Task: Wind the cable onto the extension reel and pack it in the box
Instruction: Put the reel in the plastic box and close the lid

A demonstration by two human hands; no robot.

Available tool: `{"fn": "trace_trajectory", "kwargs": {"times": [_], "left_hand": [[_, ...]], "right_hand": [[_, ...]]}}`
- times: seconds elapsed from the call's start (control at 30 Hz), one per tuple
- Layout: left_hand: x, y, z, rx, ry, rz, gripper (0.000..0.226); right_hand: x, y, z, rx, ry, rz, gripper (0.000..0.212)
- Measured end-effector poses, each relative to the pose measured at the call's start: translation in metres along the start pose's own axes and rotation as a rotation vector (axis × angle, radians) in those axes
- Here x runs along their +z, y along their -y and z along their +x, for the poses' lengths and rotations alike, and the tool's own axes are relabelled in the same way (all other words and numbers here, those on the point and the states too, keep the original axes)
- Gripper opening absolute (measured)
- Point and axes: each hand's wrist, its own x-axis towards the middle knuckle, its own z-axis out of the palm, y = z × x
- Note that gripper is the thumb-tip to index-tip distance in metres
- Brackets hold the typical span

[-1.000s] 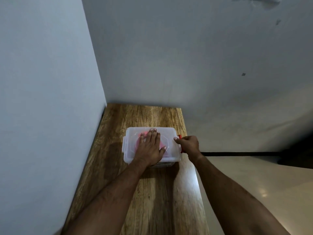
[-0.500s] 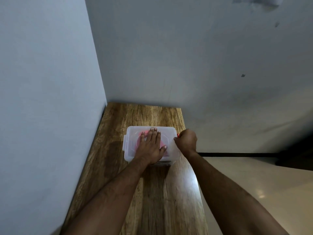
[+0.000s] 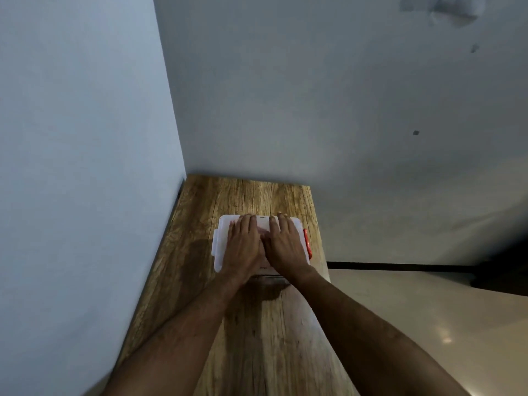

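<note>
A translucent plastic box [image 3: 221, 247] with its lid on sits on the wooden table [image 3: 257, 338], near the far end. A faint pink shape, the reel, shows through the lid between my hands. My left hand [image 3: 243, 247] lies flat on the lid's left half, fingers spread. My right hand [image 3: 285, 244] lies flat on the right half beside it. An orange latch [image 3: 307, 242] runs along the box's right side, just past my right hand. The cable is hidden.
The narrow table stands in a corner, with a pale wall [image 3: 85, 167] along its left side and another behind its far end. Its right edge drops to a light floor [image 3: 428, 324]. A dark baseboard [image 3: 400, 265] runs along the back wall.
My right hand left the orange latch at the box's right side and moved onto the lid, now lying flat beside my left hand. The left hand shifted slightly left.
</note>
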Motion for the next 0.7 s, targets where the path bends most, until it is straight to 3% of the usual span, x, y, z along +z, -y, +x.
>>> {"fn": "trace_trajectory", "kwargs": {"times": [0.2,0.27,0.4,0.47,0.57,0.7], "left_hand": [[-0.013,0.039,-0.010,-0.338,-0.249,-0.371,0.051],[-0.009,0.050,-0.012,-0.446,-0.253,-0.431,0.044],[-0.003,0.065,-0.010,-0.772,-0.024,-0.982,0.043],[0.003,0.070,-0.011,-0.821,0.023,-1.237,0.047],[0.005,0.071,-0.014,-0.893,0.036,-1.418,0.048],[0.001,0.072,-0.016,-0.916,0.176,-1.780,0.036]], "right_hand": [[0.018,0.015,0.010,0.020,0.153,0.019,0.066],[0.022,0.019,0.011,0.020,0.173,-0.006,0.066],[0.024,0.024,0.013,0.035,0.176,-0.050,0.065],[0.023,0.024,0.013,0.035,0.175,-0.044,0.064],[0.023,0.023,0.012,0.033,0.170,-0.037,0.063],[0.023,0.023,0.012,0.041,0.163,-0.034,0.063]]}}
